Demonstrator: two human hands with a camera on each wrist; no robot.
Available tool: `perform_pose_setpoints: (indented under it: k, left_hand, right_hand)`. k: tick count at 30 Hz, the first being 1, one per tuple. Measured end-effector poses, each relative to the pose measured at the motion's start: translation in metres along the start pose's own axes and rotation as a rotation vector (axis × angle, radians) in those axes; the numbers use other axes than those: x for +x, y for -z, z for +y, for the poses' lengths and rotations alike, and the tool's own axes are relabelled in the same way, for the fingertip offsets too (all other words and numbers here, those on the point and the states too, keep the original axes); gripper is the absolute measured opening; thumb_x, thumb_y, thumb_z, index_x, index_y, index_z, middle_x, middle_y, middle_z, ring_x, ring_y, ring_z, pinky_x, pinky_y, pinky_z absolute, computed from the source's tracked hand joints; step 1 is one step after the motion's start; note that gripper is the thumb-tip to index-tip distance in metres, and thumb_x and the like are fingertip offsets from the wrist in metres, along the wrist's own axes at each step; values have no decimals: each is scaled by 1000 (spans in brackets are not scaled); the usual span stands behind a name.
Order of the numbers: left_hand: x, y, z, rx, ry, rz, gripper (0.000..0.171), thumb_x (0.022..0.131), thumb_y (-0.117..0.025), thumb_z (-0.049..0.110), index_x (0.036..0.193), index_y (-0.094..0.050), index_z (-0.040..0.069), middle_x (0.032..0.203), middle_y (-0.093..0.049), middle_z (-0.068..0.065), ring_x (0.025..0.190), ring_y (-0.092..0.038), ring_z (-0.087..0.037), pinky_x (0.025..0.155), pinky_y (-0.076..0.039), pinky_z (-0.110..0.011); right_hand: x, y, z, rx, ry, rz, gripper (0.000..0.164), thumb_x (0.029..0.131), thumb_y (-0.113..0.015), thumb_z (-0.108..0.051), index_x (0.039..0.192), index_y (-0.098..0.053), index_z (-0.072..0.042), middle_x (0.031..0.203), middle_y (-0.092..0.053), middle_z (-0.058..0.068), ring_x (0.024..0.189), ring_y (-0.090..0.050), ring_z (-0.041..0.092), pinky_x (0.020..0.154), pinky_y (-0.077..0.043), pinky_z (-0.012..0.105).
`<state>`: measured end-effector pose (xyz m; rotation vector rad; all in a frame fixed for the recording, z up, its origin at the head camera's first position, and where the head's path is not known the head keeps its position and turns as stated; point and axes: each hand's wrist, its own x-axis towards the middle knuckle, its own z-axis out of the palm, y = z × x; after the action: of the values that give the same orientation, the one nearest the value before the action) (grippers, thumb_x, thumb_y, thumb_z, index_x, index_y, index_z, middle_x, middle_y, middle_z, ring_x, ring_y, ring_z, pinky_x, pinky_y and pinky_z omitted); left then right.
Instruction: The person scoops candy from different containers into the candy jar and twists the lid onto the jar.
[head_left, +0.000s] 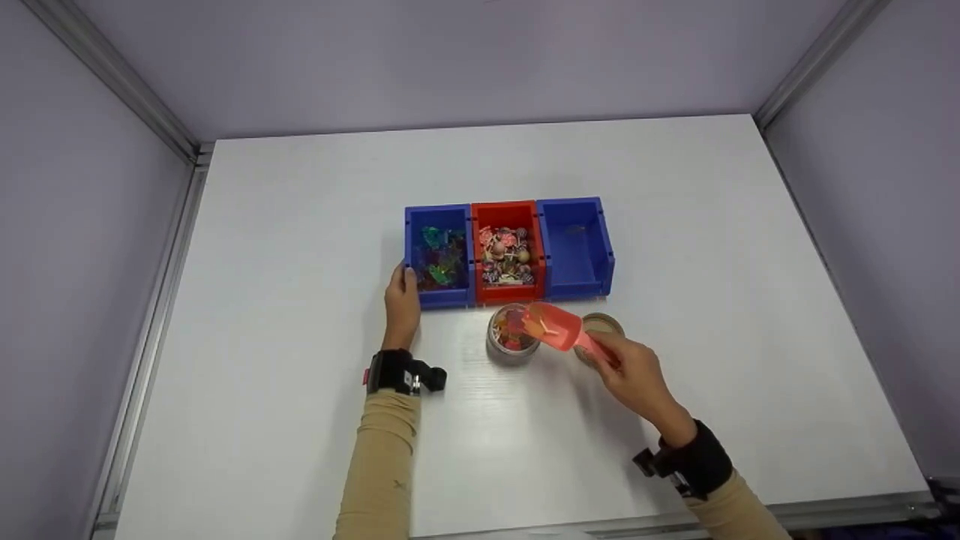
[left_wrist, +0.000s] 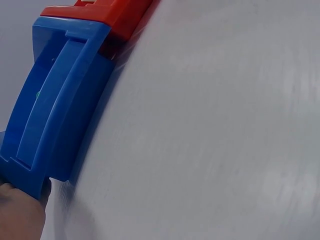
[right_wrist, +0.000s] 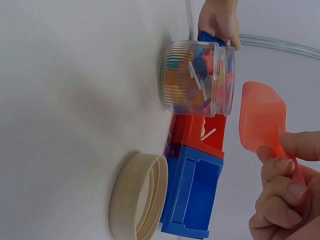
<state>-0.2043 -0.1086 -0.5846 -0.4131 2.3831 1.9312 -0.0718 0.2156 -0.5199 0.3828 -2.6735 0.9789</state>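
Observation:
My right hand (head_left: 637,379) grips the handle of a translucent red-orange scoop (head_left: 559,328), its bowl just over the right rim of a glass jar (right_wrist: 187,80). Whether the scoop carries anything is unclear. Colourful pieces and white sticks fill the jar, which stands upright and lidless. My left hand (head_left: 403,307) holds the outer left side of the left blue bin (head_left: 442,298), near its front corner. Shiny green and dark pieces lie in that bin. Small lollipops (head_left: 508,255) fill much of the red bin (head_left: 510,215) beside it.
A second blue bin (head_left: 576,259) adjoins the red one on the right, with a small faint mark or piece toward its back. Below the scoop, a beige round lid (right_wrist: 131,200) lies on the white table (head_left: 300,262). Pale walls enclose the back and sides.

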Motion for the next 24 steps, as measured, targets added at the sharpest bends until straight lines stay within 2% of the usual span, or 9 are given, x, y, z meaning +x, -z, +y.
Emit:
perform_pose_setpoints:
  k: [6,12,16,20,24]
  left_hand:
    - [0,0,0,0,12,-14,53,106,-31,28,150,-29,0,156,-34,-19,148,-29,-30,123,-27,-41]
    - [0,0,1,-2,17,-9,53,106,-32,28,150,-30,1,156,-34,-18,148,-29,-30,123,-27,-42]
    - [-1,0,0,-19,13,-6,52,106,-32,27,150,-30,-1,156,-34,-19,148,-30,-30,123,-28,-42]
    - [-1,0,-1,-19,-1,1,52,106,-33,26,149,-31,-2,154,-36,-20,147,-31,-31,122,-29,-43]
    - [-1,-1,-1,-15,4,-2,52,106,-33,27,149,-30,-1,155,-35,-20,147,-31,-30,122,-29,-43]
  right_hand:
    - [2,4,-7,-41,-9,-82,26,81,-75,-11,105,-72,0,74,-68,5,60,-40,2,55,-36,18]
    - [15,12,-16,-103,-16,-164,23,82,-75,-12,103,-73,-3,67,-62,4,58,-37,6,55,-32,20]
    - [25,17,-23,-144,6,-204,19,81,-74,-8,100,-74,-5,74,-69,5,57,-40,7,53,-36,22]
    - [33,20,-31,-182,22,-247,20,82,-73,-9,101,-74,-6,92,-75,8,61,-51,10,56,-45,25]
    - [39,21,-38,-217,41,-279,20,82,-74,-11,101,-74,-6,94,-75,11,70,-65,19,60,-54,33]
